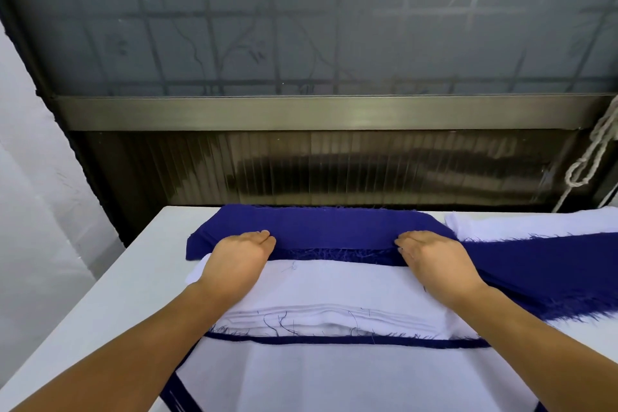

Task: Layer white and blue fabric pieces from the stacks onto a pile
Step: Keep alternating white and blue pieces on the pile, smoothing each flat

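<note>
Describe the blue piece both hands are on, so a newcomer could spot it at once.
On the white table, find the layered pile nearest the person. Across its far edge lies the blue piece, with the left hand and right hand at its near fold. Unlike the blue stack at right, it lies folded over white fabric.

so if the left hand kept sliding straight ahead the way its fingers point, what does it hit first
The left hand already has its fingertips at the folded blue fabric piece, so it would push into that fold first. Beyond it lies bare white table, then the wall; depth there is unclear.
</note>
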Action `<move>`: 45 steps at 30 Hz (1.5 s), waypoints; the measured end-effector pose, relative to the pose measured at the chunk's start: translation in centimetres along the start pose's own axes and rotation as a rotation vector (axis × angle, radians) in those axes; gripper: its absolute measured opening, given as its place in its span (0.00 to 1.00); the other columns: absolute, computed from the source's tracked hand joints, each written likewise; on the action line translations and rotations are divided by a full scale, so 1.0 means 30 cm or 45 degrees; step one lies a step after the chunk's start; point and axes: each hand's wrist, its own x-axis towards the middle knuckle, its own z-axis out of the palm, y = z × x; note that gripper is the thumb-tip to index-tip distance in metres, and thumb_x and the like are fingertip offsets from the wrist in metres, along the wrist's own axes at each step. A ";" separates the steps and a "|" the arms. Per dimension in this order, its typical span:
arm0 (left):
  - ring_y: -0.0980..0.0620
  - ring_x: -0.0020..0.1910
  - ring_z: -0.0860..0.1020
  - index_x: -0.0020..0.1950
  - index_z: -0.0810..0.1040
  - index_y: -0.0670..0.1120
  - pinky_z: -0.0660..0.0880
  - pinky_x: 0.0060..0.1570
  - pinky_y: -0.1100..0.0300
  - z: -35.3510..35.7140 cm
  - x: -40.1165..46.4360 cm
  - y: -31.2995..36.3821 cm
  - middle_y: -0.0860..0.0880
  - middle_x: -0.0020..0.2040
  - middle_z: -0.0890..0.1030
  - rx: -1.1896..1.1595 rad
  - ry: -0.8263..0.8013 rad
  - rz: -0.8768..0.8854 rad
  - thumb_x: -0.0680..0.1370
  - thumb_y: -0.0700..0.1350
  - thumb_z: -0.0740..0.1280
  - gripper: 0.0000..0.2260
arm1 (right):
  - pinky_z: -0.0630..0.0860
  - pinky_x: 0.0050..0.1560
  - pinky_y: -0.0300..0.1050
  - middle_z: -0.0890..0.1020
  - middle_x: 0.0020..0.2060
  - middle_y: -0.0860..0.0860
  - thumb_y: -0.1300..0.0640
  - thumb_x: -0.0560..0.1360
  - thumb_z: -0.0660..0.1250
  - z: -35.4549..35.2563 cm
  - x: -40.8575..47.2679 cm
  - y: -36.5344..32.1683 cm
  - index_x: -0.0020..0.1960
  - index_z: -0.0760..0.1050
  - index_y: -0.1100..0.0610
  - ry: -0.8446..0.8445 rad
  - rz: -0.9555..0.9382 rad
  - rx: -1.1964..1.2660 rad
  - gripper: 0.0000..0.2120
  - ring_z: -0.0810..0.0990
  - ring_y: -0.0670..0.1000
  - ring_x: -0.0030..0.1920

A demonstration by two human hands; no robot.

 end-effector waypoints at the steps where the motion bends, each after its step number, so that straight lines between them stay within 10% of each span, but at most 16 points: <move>1: 0.51 0.35 0.83 0.43 0.84 0.45 0.78 0.27 0.60 -0.007 -0.002 0.001 0.50 0.38 0.84 -0.001 0.014 0.004 0.59 0.32 0.78 0.16 | 0.80 0.48 0.45 0.83 0.53 0.47 0.58 0.80 0.61 -0.002 0.001 0.001 0.56 0.81 0.53 0.007 0.008 -0.012 0.11 0.81 0.50 0.53; 8: 0.52 0.21 0.69 0.27 0.75 0.47 0.63 0.20 0.65 -0.049 0.000 0.008 0.52 0.23 0.71 -0.016 0.106 -0.067 0.56 0.34 0.79 0.15 | 0.76 0.30 0.44 0.83 0.39 0.44 0.59 0.73 0.71 -0.027 0.003 -0.022 0.44 0.83 0.52 0.140 0.127 0.160 0.03 0.81 0.48 0.40; 18: 0.60 0.49 0.75 0.53 0.82 0.55 0.74 0.45 0.63 -0.026 -0.015 -0.043 0.61 0.49 0.78 -0.500 0.007 -0.210 0.79 0.49 0.66 0.06 | 0.71 0.48 0.32 0.78 0.48 0.40 0.57 0.78 0.66 -0.033 -0.014 0.024 0.51 0.80 0.49 -0.028 0.079 0.528 0.06 0.75 0.41 0.48; 27: 0.59 0.43 0.79 0.48 0.83 0.50 0.74 0.42 0.67 -0.229 -0.124 -0.017 0.58 0.46 0.81 -0.534 0.259 -0.227 0.74 0.40 0.73 0.06 | 0.73 0.41 0.34 0.79 0.41 0.38 0.59 0.74 0.71 -0.227 -0.166 -0.044 0.45 0.78 0.48 0.220 0.194 0.625 0.07 0.78 0.43 0.42; 39: 0.62 0.47 0.80 0.46 0.81 0.62 0.74 0.46 0.70 -0.431 -0.292 -0.002 0.64 0.46 0.82 -1.120 -0.811 -0.078 0.78 0.45 0.68 0.10 | 0.78 0.48 0.43 0.84 0.44 0.43 0.54 0.77 0.68 -0.404 -0.348 0.002 0.44 0.81 0.45 -0.777 0.162 0.968 0.06 0.82 0.44 0.44; 41: 0.62 0.47 0.79 0.45 0.81 0.61 0.74 0.45 0.70 -0.401 -0.295 0.014 0.65 0.46 0.81 -1.072 -0.695 -0.171 0.78 0.45 0.68 0.09 | 0.77 0.46 0.41 0.83 0.42 0.42 0.54 0.77 0.69 -0.367 -0.362 -0.006 0.42 0.79 0.44 -0.604 0.228 0.914 0.07 0.81 0.44 0.43; 45: 0.62 0.46 0.77 0.45 0.79 0.59 0.73 0.44 0.69 -0.380 -0.322 0.040 0.65 0.46 0.79 -0.763 0.160 -0.252 0.78 0.46 0.68 0.07 | 0.73 0.40 0.34 0.80 0.40 0.38 0.55 0.74 0.71 -0.337 -0.408 -0.012 0.42 0.76 0.44 0.195 0.234 0.686 0.07 0.79 0.44 0.40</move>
